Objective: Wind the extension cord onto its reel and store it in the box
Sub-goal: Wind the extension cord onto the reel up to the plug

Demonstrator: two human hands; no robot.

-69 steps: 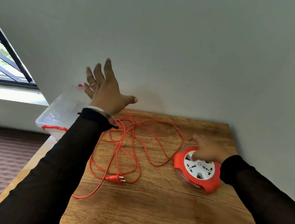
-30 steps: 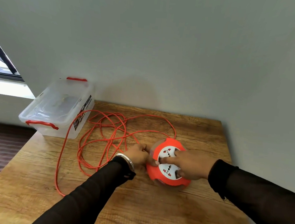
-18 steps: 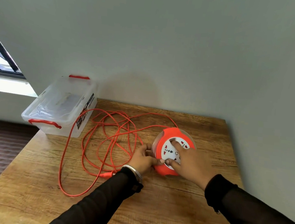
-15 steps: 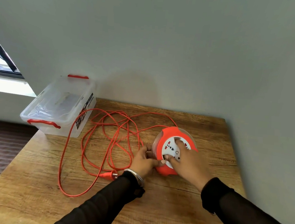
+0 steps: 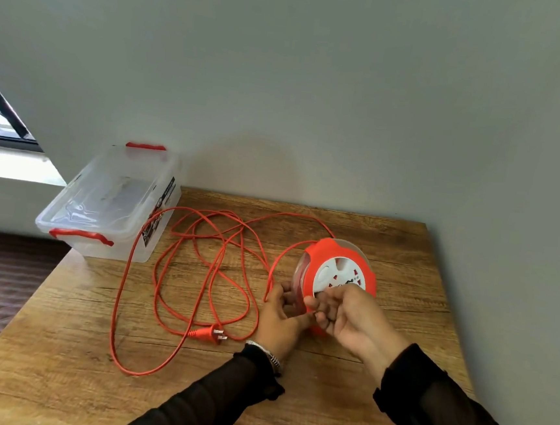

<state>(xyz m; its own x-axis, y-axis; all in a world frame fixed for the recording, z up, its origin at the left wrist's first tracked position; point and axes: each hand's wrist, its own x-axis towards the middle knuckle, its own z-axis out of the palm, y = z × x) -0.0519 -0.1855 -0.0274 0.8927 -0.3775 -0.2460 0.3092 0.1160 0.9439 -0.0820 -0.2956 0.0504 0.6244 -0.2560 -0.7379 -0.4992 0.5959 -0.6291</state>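
The left hand (image 5: 279, 317) curls round the near edge of the round orange plastic reel with a white socket face (image 5: 335, 278), tipping it up off the wooden counter (image 5: 323, 402), probably so it can turn. The right hand (image 5: 351, 315) has its fingers bent against the socket face; whether its grip closes on anything I cannot tell. Left of the reel, the thin orange cord (image 5: 199, 273) lies mostly unwound in loose loops, its plug (image 5: 208, 334) nearest. Farther left stands the clear lidded plastic box with red handles (image 5: 109, 207).
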